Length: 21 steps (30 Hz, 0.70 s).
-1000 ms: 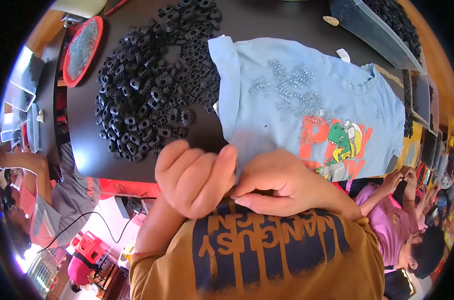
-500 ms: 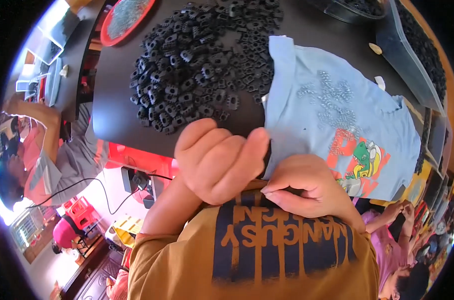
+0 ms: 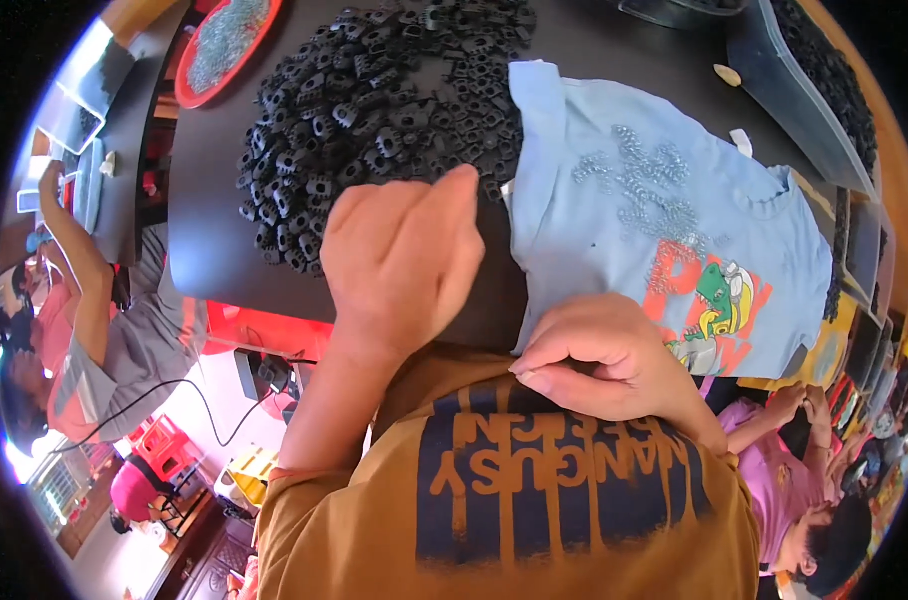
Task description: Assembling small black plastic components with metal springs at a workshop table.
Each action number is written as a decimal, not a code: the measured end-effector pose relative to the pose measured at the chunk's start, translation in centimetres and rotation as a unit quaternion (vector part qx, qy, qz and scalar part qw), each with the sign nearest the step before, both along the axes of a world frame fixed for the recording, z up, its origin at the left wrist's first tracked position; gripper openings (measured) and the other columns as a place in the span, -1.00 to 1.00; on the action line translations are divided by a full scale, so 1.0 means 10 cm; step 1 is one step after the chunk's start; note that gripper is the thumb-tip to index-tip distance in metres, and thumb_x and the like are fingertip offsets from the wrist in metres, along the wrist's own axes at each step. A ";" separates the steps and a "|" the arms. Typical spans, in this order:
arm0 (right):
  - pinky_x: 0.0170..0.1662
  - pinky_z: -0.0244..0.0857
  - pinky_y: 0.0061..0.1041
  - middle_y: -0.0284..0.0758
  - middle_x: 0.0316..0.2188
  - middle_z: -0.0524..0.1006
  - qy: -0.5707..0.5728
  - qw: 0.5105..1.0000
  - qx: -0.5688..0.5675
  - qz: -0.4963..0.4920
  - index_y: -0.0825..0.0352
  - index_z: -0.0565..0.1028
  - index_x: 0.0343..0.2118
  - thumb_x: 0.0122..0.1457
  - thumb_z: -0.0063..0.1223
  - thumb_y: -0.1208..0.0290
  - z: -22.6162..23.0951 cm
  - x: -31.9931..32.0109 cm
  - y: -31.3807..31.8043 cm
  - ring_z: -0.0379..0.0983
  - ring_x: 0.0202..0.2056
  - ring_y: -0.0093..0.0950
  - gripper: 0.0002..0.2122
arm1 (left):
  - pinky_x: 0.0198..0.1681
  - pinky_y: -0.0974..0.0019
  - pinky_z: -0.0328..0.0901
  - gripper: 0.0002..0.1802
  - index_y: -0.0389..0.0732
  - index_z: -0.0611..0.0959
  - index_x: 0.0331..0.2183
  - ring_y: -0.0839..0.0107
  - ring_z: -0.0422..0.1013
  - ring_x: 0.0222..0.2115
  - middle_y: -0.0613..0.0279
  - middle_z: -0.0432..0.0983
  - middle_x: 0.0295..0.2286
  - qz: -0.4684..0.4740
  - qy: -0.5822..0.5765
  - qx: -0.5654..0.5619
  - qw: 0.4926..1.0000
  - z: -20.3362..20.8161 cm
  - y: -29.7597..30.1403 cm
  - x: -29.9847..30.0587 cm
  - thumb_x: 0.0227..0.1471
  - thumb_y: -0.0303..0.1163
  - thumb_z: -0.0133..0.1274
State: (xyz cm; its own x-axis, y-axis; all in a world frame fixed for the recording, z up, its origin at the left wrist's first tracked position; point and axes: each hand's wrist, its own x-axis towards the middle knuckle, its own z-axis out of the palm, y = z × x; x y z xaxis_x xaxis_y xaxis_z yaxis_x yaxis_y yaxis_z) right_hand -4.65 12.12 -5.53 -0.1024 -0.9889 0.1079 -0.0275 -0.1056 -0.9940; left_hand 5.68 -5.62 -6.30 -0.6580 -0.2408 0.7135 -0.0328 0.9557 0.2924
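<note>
A heap of small black toothed plastic pieces [image 3: 374, 110], like halves of hair claw clips, lies on the dark table [image 3: 209, 210]. At the heap's near edge is my left hand [image 3: 404, 265], back upward and fingers curled; its fingertips are hidden. My right hand [image 3: 599, 355] is held close to my body, thumb and forefinger pinched together. Whatever sits in that pinch is too small to make out. Beyond my right hand, a light blue shirt [image 3: 564, 225] with a cartoon print is spread out, with many small metal springs [image 3: 644, 185] scattered on it.
A red dish [image 3: 186, 85] of springs stands at the far left. Clear plastic bins [image 3: 809, 100] with black pieces line the right side, near a dark bowl [image 3: 679, 22]. Other people sit at the left [image 3: 124, 330] and right [image 3: 779, 470].
My left hand has moved away from my right hand, forward and slightly left to the heap, and turned its back upward. My right hand keeps its pinch. The whole view has shifted slightly.
</note>
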 end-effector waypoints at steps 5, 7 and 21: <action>-0.54 0.20 -0.43 -0.34 -0.63 0.44 -0.005 1.000 0.010 -0.016 0.30 0.47 -0.49 0.00 0.05 0.54 -0.01 0.04 0.00 0.39 -0.57 -0.35 -0.99 | -0.41 0.33 0.19 -0.74 -0.19 0.61 -0.39 0.36 0.35 -0.53 0.30 0.40 -0.53 0.019 -0.107 0.008 0.994 0.02 0.06 -0.02 -0.29 -0.52 0.17; -0.54 0.20 -0.42 -0.33 -0.63 0.44 -0.008 1.000 0.008 -0.021 0.30 0.46 -0.50 0.00 0.05 0.53 -0.02 0.05 0.02 0.39 -0.57 -0.34 -0.99 | -0.38 0.32 0.18 -0.75 -0.18 0.61 -0.38 0.36 0.35 -0.51 0.32 0.39 -0.51 0.017 -0.141 0.009 0.990 0.04 0.08 -0.04 -0.27 -0.49 0.17; -0.51 0.21 -0.38 -0.32 -0.60 0.44 -0.008 0.999 -0.023 -0.031 0.29 0.44 -0.51 -0.02 0.08 0.50 -0.06 0.08 -0.01 0.39 -0.54 -0.31 -0.96 | -0.34 0.30 0.17 -0.77 -0.16 0.56 -0.42 0.34 0.34 -0.49 0.32 0.37 -0.48 0.011 -0.199 -0.045 0.979 0.06 0.05 0.00 -0.28 -0.44 0.18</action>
